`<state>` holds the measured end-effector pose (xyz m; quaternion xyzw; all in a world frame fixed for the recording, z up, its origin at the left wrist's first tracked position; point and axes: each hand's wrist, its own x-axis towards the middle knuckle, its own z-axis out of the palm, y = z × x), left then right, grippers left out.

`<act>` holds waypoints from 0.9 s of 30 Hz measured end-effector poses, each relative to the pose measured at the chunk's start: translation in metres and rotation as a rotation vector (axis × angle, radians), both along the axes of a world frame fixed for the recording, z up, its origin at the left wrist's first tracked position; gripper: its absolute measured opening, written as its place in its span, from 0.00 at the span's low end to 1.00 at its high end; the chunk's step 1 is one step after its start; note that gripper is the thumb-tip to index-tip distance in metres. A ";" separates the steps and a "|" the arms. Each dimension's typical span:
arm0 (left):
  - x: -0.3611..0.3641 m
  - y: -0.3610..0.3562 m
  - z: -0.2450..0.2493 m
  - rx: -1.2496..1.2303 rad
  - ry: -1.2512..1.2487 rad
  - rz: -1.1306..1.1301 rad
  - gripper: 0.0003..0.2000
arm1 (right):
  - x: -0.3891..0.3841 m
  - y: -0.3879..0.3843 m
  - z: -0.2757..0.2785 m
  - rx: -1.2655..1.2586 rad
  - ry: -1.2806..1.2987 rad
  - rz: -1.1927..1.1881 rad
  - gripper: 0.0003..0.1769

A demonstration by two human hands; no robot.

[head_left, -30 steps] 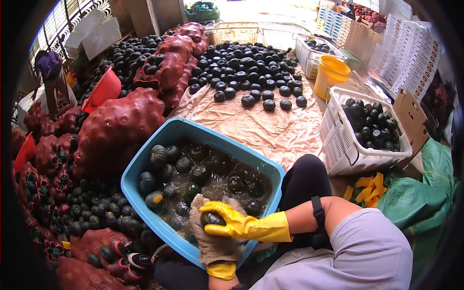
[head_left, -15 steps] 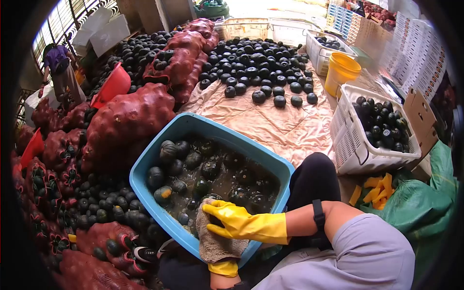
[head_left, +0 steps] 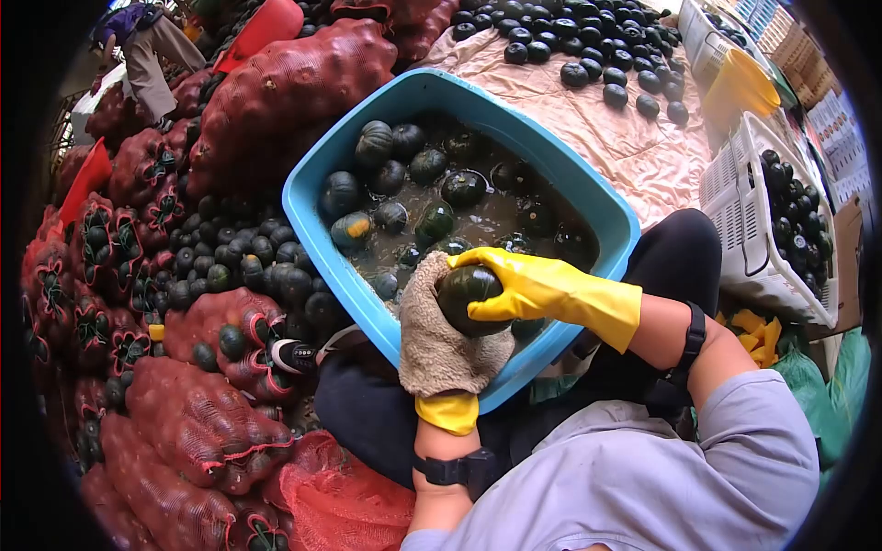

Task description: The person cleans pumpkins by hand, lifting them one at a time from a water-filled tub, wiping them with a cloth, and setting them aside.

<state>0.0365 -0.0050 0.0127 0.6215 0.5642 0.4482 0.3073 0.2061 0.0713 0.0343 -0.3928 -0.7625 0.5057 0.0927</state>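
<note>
A dark green squash [head_left: 470, 298] is held between both hands above the near edge of a blue tub [head_left: 344, 275]. My right hand [head_left: 524, 289], in a yellow rubber glove, wraps its fingers and thumb round the squash. A tan cloth [head_left: 432, 344] covers my left hand [head_left: 450, 367] over a yellow glove; it presses against the squash's left side and underside, its fingers hidden. Inside the tub, more squashes [head_left: 375, 144] lie in murky brown water, one with an orange patch [head_left: 351, 230].
Red net sacks [head_left: 285, 101] and loose squashes [head_left: 276, 266] crowd the left. Squashes [head_left: 616, 73] rest on a pink cloth [head_left: 634, 165] behind the tub. A white crate [head_left: 735, 211] and yellow bucket [head_left: 742, 87] stand right. Another person [head_left: 152, 55] bends at upper left.
The camera view has tilted down and shifted. Both hands now have a squash between them, raised at the tub's near edge; before, the right hand lay on the cloth with no squash clearly visible.
</note>
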 end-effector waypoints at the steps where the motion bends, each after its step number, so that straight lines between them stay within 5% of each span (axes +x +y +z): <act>1: -0.003 0.001 0.000 0.014 0.046 -0.031 0.34 | -0.003 0.003 -0.006 -0.198 0.002 -0.065 0.42; 3: 0.009 -0.007 -0.015 0.068 0.155 0.079 0.34 | -0.020 -0.002 -0.041 -0.590 0.585 -0.257 0.40; 4: 0.016 -0.008 -0.026 0.058 0.121 0.162 0.34 | -0.029 -0.022 -0.040 -0.884 0.675 -0.657 0.40; 5: 0.022 -0.007 -0.031 -0.025 -0.113 0.197 0.34 | -0.043 -0.028 -0.078 -0.865 0.867 -0.744 0.43; 6: 0.028 -0.007 -0.036 -0.088 -0.354 0.250 0.33 | -0.042 -0.024 -0.090 -0.674 0.747 -0.707 0.45; 7: 0.029 -0.007 -0.016 -0.071 -0.282 0.252 0.33 | -0.039 -0.021 -0.096 -0.487 0.627 -0.665 0.46; 9: 0.024 -0.007 -0.010 -0.044 -0.246 0.224 0.32 | -0.018 0.001 -0.056 0.038 -0.056 -0.288 0.45; 11: 0.011 -0.007 -0.007 -0.047 -0.240 0.138 0.32 | -0.009 -0.005 -0.016 -0.025 0.175 -0.173 0.45; 12: 0.006 -0.006 -0.005 -0.060 -0.241 0.088 0.32 | -0.009 -0.004 0.006 -0.107 0.092 -0.111 0.44; 15: 0.000 -0.005 -0.006 -0.057 -0.207 0.071 0.32 | -0.013 -0.002 -0.032 -0.631 0.496 -0.231 0.42; 17: 0.010 -0.006 -0.013 -0.012 -0.194 0.165 0.32 | -0.040 -0.025 -0.066 -0.806 0.806 -0.613 0.40; 20: 0.022 -0.013 -0.019 0.023 -0.229 0.278 0.31 | -0.029 -0.009 -0.079 -0.175 0.415 -0.462 0.46; 21: 0.023 -0.013 -0.020 0.025 -0.242 0.293 0.31 | -0.028 -0.003 -0.079 0.312 0.107 -0.366 0.47; 26: -0.006 -0.004 -0.008 0.034 -0.139 0.111 0.31 | -0.018 -0.023 -0.023 0.316 -0.034 -0.139 0.45; 27: -0.010 -0.002 -0.005 0.051 -0.043 0.056 0.31 | -0.015 -0.020 -0.025 0.149 0.126 -0.147 0.44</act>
